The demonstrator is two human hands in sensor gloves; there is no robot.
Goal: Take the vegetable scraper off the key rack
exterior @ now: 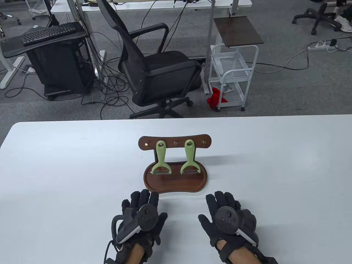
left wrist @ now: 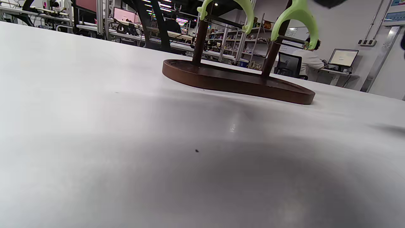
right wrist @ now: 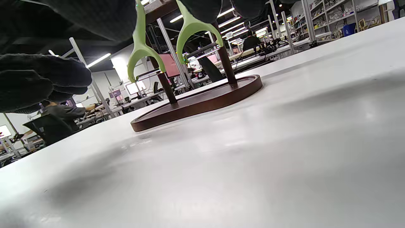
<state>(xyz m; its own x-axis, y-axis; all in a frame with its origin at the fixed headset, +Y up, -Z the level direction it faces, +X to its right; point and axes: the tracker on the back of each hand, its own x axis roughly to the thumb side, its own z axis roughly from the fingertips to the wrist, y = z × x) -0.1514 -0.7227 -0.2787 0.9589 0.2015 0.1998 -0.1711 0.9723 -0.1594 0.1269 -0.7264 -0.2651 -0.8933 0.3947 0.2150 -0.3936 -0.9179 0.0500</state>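
A dark wooden key rack (exterior: 175,142) stands mid-table on an oval wooden base (exterior: 176,183). Two green vegetable scrapers hang from its hooks, blades down: the left scraper (exterior: 161,158) and the right scraper (exterior: 189,157). Both show from below in the left wrist view (left wrist: 297,19) and the right wrist view (right wrist: 140,47). My left hand (exterior: 140,217) lies flat on the table just in front of the base's left end, holding nothing. My right hand (exterior: 228,217) lies flat, fingers spread, to the right of the base, holding nothing. Its gloved fingers (right wrist: 47,76) hang into the right wrist view.
The white table (exterior: 55,170) reaches well past the rack on both sides. Beyond its far edge stand a black office chair (exterior: 154,68) and a white trolley (exterior: 233,71).
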